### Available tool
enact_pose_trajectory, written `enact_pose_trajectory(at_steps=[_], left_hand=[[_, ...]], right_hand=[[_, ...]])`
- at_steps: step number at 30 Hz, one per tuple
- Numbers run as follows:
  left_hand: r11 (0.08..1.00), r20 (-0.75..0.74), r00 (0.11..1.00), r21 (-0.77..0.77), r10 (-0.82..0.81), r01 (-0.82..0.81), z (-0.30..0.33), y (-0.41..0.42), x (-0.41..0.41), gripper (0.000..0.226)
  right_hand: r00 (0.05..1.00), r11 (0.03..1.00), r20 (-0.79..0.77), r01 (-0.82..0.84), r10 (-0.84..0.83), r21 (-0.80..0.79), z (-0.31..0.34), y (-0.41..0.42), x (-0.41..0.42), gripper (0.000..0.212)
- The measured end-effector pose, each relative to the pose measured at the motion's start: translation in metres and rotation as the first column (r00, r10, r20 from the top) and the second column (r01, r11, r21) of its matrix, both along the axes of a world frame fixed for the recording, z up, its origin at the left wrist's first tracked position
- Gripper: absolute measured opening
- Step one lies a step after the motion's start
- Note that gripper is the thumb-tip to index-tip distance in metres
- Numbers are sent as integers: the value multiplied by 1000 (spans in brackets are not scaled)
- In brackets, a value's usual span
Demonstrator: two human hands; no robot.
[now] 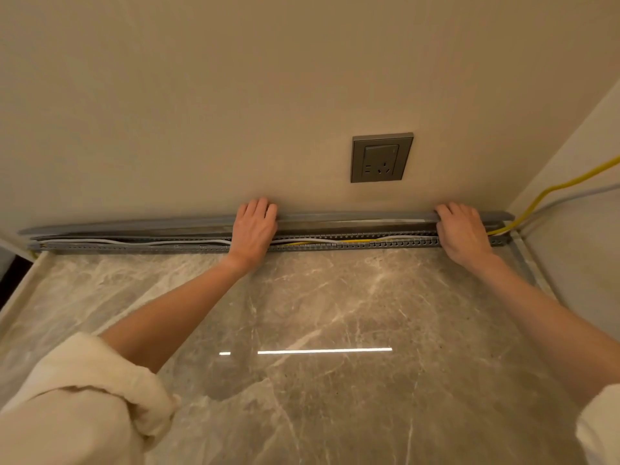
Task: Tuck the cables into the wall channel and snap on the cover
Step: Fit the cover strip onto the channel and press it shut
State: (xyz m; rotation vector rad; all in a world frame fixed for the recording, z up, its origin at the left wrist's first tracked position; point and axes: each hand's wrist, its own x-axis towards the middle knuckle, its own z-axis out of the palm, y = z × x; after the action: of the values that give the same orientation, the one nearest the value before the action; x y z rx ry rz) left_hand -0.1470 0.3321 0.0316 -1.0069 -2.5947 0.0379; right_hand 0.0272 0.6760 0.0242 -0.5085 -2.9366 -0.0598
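- Cream sleeves (84,397) sit closest to the lens, pushed up above the left forearm; the right one is cut off at the frame's lower right corner, so only a scrap of it shows.
- Beyond them spreads a polished marble counter (318,397), with a bright strip of light reflected in it.
- At the far edge, where the counter meets the beige wall (167,95), runs the grey wall channel (369,245) with a toothed front edge. Its left end is dim and hard to read.
- White cable (134,243) and yellow cable (352,241) lie inside the channel; the yellow one leaves at the right end and climbs off-frame along the side wall, beside a pale grey line — a second lead or a seam, which cannot be told.
- Long grey cover (352,217) stands just above the open channel, against the wall, not yet seated on it; the cables show beneath it.
- Left hand (253,226) lies over the cover near its middle, fingers curled over its top edge. The fingertips are hidden behind the strip.
- Right hand (464,231) grips the cover near its right end in the same way — fingers bent over the top, thumb out of sight.
- Grey socket (381,157) is set in the wall above, between the two hands, with nothing plugged into it.
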Motion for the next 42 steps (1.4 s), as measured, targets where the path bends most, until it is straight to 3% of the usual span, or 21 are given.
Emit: enact_pose_trajectory(at_steps=[3,6,9,15,18,27,33,38,42], left_hand=[[991,37,998,125,-53,48,1,-6,-4,8],[974,137,989,227,-55,22,1,-9,-4,22],[982,182,981,185,-62,28,0,-12,-4,30],[998,236,971,52,-32,20,-13,-20,0,23],[998,295,956,62,-2,-18,-12,-12,2,23],[943,455,826,134,-332,305,15,63,18,44],[919,550,750,89,-366,384,14,116,36,41],[932,606,714,150,-350,329,2,149,56,31],[945,588,740,189,-328,268,-7,156,59,26]], right_hand=[[998,996,-55,-38,33,-82,-2,1,3,23],[995,987,-94,-37,22,-159,-4,-2,7,24],[994,967,-103,-44,19,-249,-7,-7,10,31],[990,957,-21,-138,137,-255,-5,-4,14,41],[986,946,-36,-166,162,-280,1,-3,15,41],[968,927,-139,-243,211,-285,15,-8,8,41],[979,918,-115,-198,168,-343,11,-9,14,41],[992,909,-62,-123,108,-399,5,-6,17,36],[973,898,-225,-54,-51,-436,-3,-3,34,33]])
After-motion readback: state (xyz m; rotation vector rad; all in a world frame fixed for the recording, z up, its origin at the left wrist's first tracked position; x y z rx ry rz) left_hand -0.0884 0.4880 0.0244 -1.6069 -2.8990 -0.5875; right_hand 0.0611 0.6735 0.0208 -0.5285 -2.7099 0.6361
